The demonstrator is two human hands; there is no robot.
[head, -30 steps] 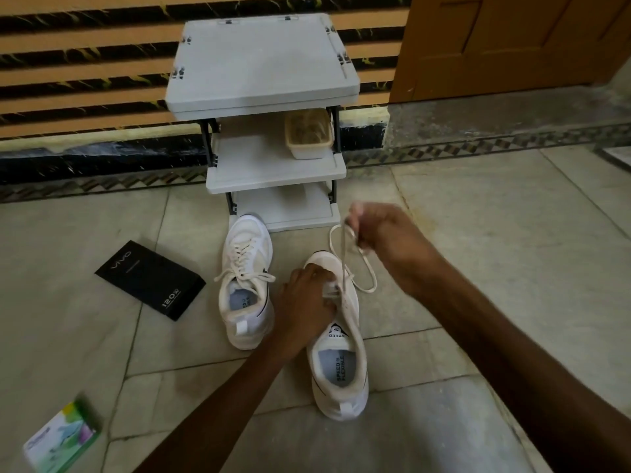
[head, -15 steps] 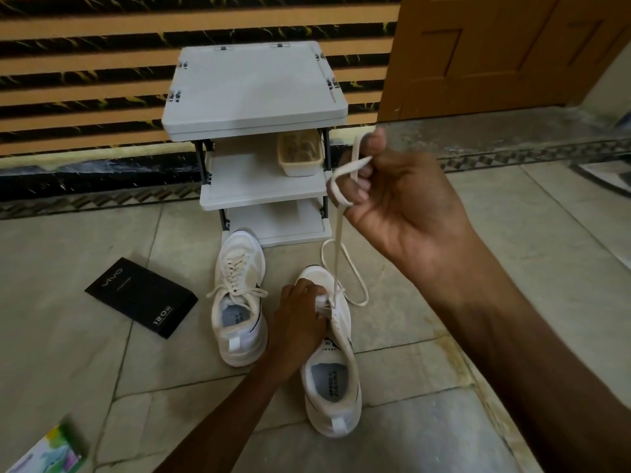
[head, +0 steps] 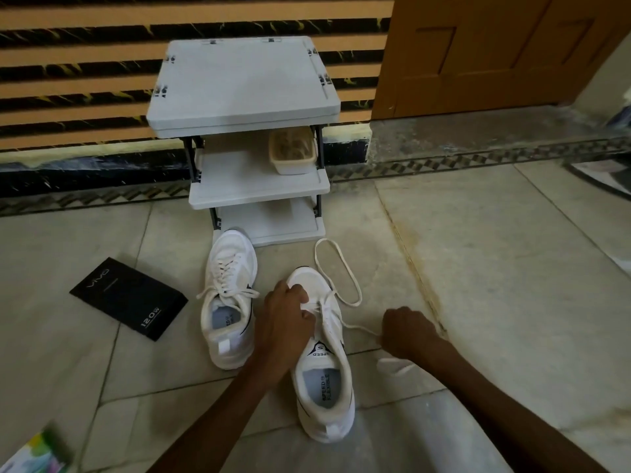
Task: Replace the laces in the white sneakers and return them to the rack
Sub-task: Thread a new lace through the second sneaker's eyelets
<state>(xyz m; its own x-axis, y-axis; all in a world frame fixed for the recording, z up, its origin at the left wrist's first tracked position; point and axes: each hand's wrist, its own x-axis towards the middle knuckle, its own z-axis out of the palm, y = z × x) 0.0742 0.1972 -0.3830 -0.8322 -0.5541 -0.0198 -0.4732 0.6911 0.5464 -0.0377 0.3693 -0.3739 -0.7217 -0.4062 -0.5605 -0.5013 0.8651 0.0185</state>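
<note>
On the floor before the rack (head: pixel 246 87), I work a fresh lace (head: pixel 358 326) through the nearer shoe (head: pixel 324 387). My left hand (head: pixel 285 319) curls over the shoe's front at the lower eyelets and pins it to the tiles; whether those fingers also pinch the lace, I cannot tell. My right hand (head: pixel 404 331) is a closed fist around the lace, drawing one strand out to the right, low and nearly taut. The spare length lies in a loose loop on the floor beyond the toe. The other shoe (head: pixel 227 302) stands just to the left, laced, its ends untied and spread, with its toe nearly at the rack's bottom shelf. A black box (head: pixel 129 298) lies farther left, and a basket (head: pixel 292 153) sits on the middle shelf.

By my reckoning the job is about halfway: one shoe threaded, this one only begun, neither on the rack. To do this pull well, I should hold the shoe firmly, draw the strand flat and untwisted, and stop once both ends match in length. The loop ahead could snag or knot if I tug too fast, so a slow, even draw seems wisest.
</note>
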